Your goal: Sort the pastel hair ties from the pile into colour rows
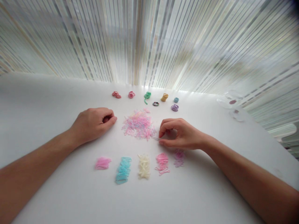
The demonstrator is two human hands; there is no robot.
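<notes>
My left hand (94,123) rests on the white table with its fingers curled in and the thumb against them; nothing shows between them. Between my hands lies a loose heap of small rubber bands (138,123), mostly pink with pale blue and lilac. At its right edge my right hand (176,133) pinches a thin pale rubber band (155,138) between thumb and fingertips. Nearer me lie sorted bands in a row: a bright pink pile (103,163), a blue pile (123,170), a cream pile (144,166), a rose pink pile (162,163) and a lilac pile (179,158).
Farther back are coiled pieces: red (116,95), pink (131,94), green (147,96), yellow (164,97), blue (176,100) and purple (175,108). A dark beaded ring (155,104) lies among them. Clear plastic pieces (231,99) sit at right. A string curtain (137,43) hangs behind.
</notes>
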